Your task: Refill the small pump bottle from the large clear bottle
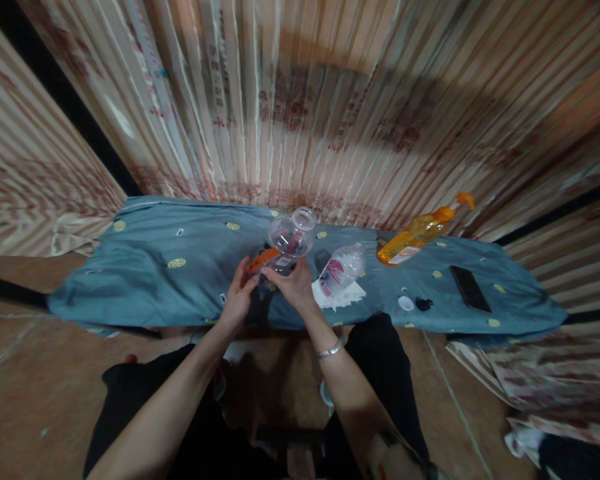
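Both of my hands are together at the front middle of the cloth, around a clear plastic bottle (293,235) whose open round mouth tilts up and away. My left hand (238,292) is closed at the bottle's lower left, its fingers by an orange strip (264,259); I cannot tell if this strip is a label or a separate piece. Thumb and fingers of my right hand (296,285) grip the bottle's near side. Just right of that hand, a second clear bottle (343,269) with a pink label leans over white paper (347,296).
A blue-green cloth (150,280) covers the narrow bench. To the right are an orange pump bottle (414,239), a white cap (405,304), a small black item (423,305) and a dark phone (470,288). A striped curtain (300,120) hangs behind.
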The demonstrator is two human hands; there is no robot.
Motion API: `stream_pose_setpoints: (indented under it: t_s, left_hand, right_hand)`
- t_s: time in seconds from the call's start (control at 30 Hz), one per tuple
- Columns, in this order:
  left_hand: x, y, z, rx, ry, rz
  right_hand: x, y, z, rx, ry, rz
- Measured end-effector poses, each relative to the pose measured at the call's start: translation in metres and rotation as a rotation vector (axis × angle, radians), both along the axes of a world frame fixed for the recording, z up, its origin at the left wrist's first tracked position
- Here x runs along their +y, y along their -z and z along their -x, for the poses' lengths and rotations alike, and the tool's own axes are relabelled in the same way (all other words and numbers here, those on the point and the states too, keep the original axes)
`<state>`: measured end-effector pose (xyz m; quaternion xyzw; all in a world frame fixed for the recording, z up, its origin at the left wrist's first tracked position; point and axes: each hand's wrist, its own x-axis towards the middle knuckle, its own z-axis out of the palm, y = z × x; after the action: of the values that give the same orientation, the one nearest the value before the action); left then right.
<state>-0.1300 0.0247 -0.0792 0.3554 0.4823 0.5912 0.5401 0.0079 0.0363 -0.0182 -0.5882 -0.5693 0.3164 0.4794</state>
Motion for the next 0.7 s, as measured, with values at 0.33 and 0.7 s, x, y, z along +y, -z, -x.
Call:
stream_pose_setpoints:
  t_s: [0.33,0.7]
  left_hand:
    - [0.002,0.017,-0.008,0.340,0.028,-0.158]
    - [-0.022,0.009,0.005,0.501,-0.049,-0.127]
  right_hand:
    - [0.015,0.021,0.008,-0.169,-0.009,-0.004]
    - [-0.067,0.023,-0.034,-0.265,-0.156,-0.121]
